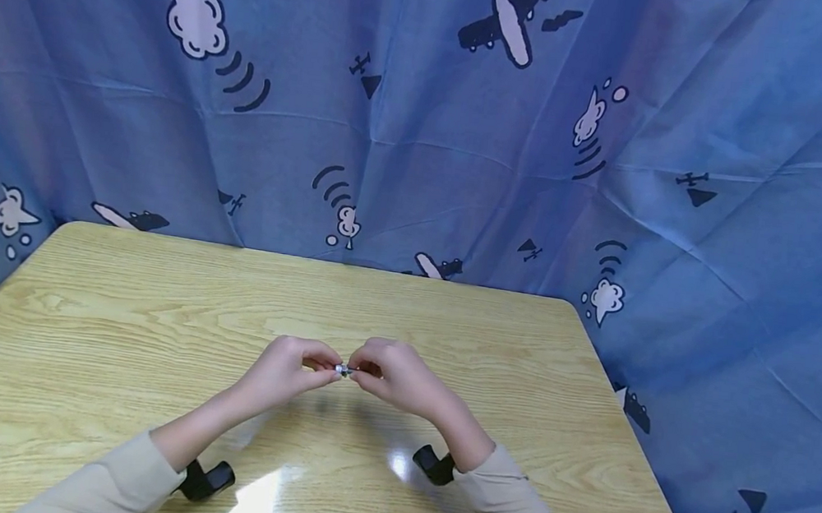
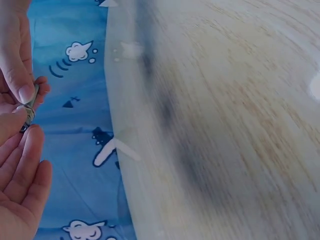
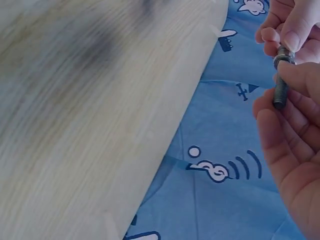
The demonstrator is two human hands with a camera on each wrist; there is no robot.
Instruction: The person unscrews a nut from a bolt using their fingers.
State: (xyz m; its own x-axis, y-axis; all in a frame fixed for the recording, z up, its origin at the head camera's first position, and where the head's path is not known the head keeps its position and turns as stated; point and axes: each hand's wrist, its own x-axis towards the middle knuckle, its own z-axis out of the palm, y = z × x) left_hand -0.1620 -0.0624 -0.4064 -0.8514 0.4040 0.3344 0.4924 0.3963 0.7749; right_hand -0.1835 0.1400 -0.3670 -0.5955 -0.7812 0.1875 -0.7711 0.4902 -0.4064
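A small metal bolt [image 3: 280, 95] with a grey threaded shaft is held between both hands above the table. Around it sits a ring-like piece [image 3: 283, 59], a nut or washer; which of these I cannot tell. My left hand [image 1: 289, 367] pinches one end between thumb and fingers, and those fingers partly cover it. From the other side my right hand [image 1: 401, 378] pinches the threaded shaft, its thumb lying across it in the right wrist view. The fingertips of both hands almost meet. In the left wrist view the bolt [image 2: 31, 107] is mostly covered by fingers.
Beneath the hands lies a wood-grain table [image 1: 154, 298] with bright reflections near its front. A blue curtain [image 1: 419, 175] printed with planes and clouds hangs behind it and along the right side. Black wrist-worn devices [image 1: 207, 480] show at both sleeves.
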